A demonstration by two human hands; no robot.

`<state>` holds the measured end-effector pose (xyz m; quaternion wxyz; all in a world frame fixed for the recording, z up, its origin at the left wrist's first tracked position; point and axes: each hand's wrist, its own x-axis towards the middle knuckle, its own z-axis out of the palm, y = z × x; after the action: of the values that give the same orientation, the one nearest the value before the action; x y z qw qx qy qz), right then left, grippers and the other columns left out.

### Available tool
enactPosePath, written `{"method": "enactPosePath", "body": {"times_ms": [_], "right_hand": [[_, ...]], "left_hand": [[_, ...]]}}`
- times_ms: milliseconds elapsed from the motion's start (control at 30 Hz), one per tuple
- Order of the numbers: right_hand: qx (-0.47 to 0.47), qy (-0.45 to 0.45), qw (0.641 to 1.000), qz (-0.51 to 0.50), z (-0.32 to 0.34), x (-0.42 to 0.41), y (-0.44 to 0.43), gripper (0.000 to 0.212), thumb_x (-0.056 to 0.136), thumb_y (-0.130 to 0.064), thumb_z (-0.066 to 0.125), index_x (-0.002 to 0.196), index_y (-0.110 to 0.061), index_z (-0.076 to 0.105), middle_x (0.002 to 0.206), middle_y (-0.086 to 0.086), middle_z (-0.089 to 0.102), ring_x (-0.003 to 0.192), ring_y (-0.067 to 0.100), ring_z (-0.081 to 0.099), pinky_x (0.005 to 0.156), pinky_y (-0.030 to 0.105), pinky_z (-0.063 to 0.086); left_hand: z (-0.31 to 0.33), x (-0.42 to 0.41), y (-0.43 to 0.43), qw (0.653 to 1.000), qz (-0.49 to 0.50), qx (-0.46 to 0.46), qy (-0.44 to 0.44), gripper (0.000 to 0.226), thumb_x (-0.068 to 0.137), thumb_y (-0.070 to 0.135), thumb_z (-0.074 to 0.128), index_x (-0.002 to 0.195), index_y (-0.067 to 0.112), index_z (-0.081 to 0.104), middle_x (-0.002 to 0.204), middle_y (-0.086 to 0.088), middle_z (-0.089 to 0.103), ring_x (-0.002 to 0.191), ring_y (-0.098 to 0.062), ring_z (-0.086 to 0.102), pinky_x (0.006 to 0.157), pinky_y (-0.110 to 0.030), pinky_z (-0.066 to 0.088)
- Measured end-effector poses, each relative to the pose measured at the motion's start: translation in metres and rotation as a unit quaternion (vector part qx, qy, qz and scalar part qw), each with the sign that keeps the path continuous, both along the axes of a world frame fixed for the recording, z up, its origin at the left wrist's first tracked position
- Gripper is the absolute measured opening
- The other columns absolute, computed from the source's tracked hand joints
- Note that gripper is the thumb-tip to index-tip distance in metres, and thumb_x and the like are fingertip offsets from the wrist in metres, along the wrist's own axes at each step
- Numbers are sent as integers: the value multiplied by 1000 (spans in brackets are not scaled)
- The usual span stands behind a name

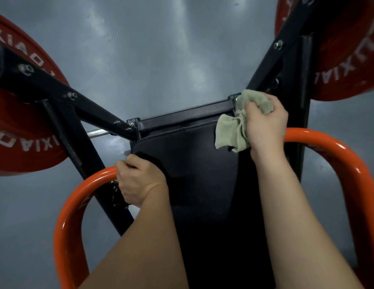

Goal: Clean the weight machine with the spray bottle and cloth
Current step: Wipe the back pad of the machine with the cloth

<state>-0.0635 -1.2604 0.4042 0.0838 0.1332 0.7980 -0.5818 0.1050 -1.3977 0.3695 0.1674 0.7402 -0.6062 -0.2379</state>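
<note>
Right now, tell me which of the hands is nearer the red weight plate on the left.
Left. The left hand grips the pad at its left edge, just right of the red weight plate. The right hand holds the cloth across the pad.

Looks like a gym: red weight plates [21, 130] with white lettering hung either side of a weight machine [94, 110] in bolted black steel, orange tube handles [73, 205] curving round a black pad [192, 163], smooth grey floor [140, 49] below.
</note>
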Motion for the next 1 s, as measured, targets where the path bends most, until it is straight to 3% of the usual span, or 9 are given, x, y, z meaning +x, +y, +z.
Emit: {"method": "enactPosePath", "body": {"times_ms": [67,167,300,433,500,600,733,1000], "right_hand": [[-64,-38,997,-23,-3,3,6,25,83,-15,62,107,-19,71,95,-5,75,88,11,71,86,36,60],[-44,-48,998,7,-1,13,21,14,85,-22,62,95,-24,71,83,-10,72,79,8,68,76,30,56],[-27,-102,994,-42,-19,50,60,19,82,-25,65,95,-20,78,86,-8,76,82,9,70,79,31,55],[-26,-192,976,-100,-33,77,88,12,82,-23,69,86,-22,80,84,-9,78,84,10,73,82,31,57],[-2,-182,982,-57,-30,61,82,11,83,-24,69,84,-17,78,80,-5,77,79,9,70,72,27,53],[43,-88,994,42,-18,19,54,14,84,-27,67,90,-17,75,78,-1,74,72,8,67,66,25,50],[55,-4,990,128,-12,0,35,17,80,-33,65,95,-29,73,78,-11,73,79,7,69,76,28,55],[10,-112,993,39,-35,101,123,33,89,-4,58,84,-31,77,83,-20,75,80,-3,67,78,18,48]], "left_hand": [[1,0,0,1000,-1,-2,0,35,103,40,28,95,16,52,97,-15,61,92,-37,55,75,-41,30],[1,0,0,1000,-11,4,-2,32,104,41,28,91,19,46,98,-15,62,89,-37,54,75,-41,32],[0,1,1,1000,-3,0,-13,39,103,44,27,97,16,53,107,-18,66,99,-42,59,77,-42,33],[0,-1,2,1000,-11,-6,-10,29,104,41,27,91,22,44,104,-18,65,98,-42,58,77,-42,34],[1,-2,3,1000,-6,-8,-14,29,103,41,27,91,21,44,105,-18,65,98,-42,58,78,-43,35],[1,-3,2,1000,3,-4,-13,36,100,44,25,93,20,51,108,-18,66,101,-43,59,83,-46,39],[1,-2,2,1000,5,-14,-6,43,97,48,23,96,19,55,108,-17,67,100,-42,59,80,-44,37],[3,-3,4,1000,16,-13,-12,50,97,49,22,101,16,59,108,-15,68,103,-40,59,84,-44,37]]}}
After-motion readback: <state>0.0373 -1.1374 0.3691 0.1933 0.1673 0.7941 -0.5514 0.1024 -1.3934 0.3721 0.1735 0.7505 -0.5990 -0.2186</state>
